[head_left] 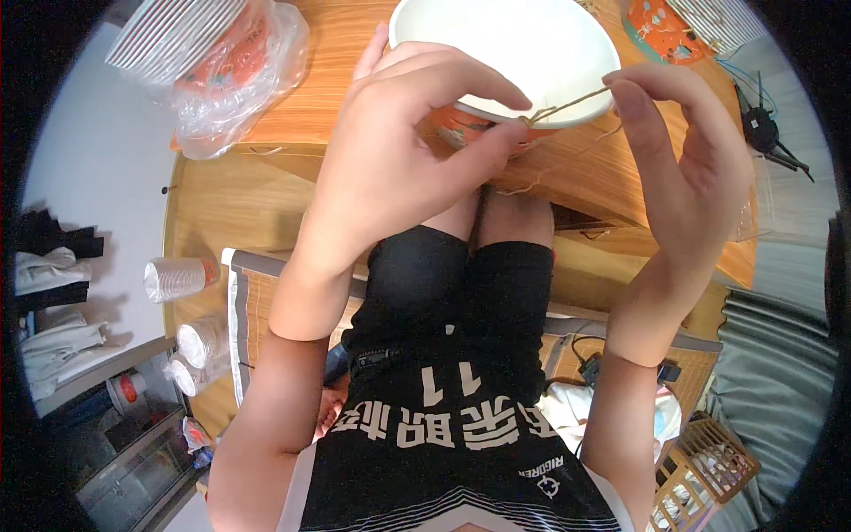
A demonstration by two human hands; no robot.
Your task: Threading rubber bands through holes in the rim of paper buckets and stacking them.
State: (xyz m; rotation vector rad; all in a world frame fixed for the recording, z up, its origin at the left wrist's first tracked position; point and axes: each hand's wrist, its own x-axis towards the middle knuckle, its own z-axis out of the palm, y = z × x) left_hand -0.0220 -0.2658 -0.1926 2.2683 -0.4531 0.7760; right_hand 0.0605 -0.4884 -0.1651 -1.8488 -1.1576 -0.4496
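A thin brown twine runs taut between my hands, over the near rim of a large paper bowl. The bowl is white inside and orange with a printed pattern outside. My left hand pinches the twine between thumb and forefinger, where it bunches into a small loop or knot. At the other end, my right hand grips the twine between thumb and forefinger, with its other fingers curled. A loose strand hangs below, near the table's front edge.
Nested bowls in clear plastic stand at the table's far left, another stack at the far right. A black device with cables lies beside the right stack. Wrapped cup-like stacks are on the floor at left; a woven basket sits lower right.
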